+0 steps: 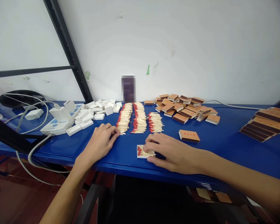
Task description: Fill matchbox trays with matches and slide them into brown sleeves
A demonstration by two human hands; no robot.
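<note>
My left hand [102,140] rests on the blue table with its fingers curled and the tips pinched together at the near end of the left column of matches [124,116]. Whether a match is between those fingertips is hidden. My right hand [171,151] reaches over a white matchbox tray [138,154], thumb and fingers closed around the matches [142,151] in it. Their red heads point left, and some sticks jut past the tray's right edge. Two more columns of matches, the middle one [139,119] and a shorter right one [155,122], lie beyond the tray.
One orange matchbox sleeve [189,136] lies right of my right hand. Behind it is a heap of sleeves [186,107]; stacked ones [266,124] stand far right. White trays [98,109] pile up at left, beside a power strip [63,121] with cables. A black shelf post [67,46] rises there.
</note>
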